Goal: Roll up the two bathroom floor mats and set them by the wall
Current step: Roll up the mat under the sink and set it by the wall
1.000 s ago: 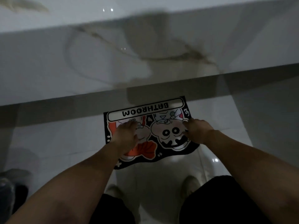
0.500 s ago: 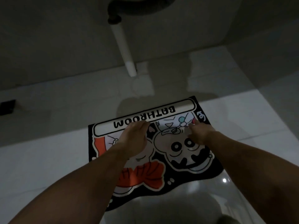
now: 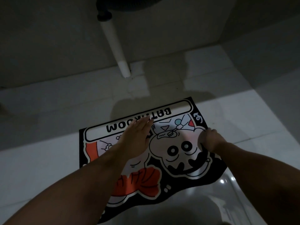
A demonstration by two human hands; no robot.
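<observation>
Black mat (image 3: pixel 164 176) lies flat; left hand (image 3: pixel 136 135) rests open on it, right hand (image 3: pixel 209 140) curls closed at its right edge, so roll evenly and tightly from one end.

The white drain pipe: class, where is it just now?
In the head view the white drain pipe runs down the back wall at upper centre, meeting the floor beyond the far edge of the bathroom mat.

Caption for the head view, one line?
Left hand flat on the cartoon bathroom mat, right hand curled at its edge.
</observation>
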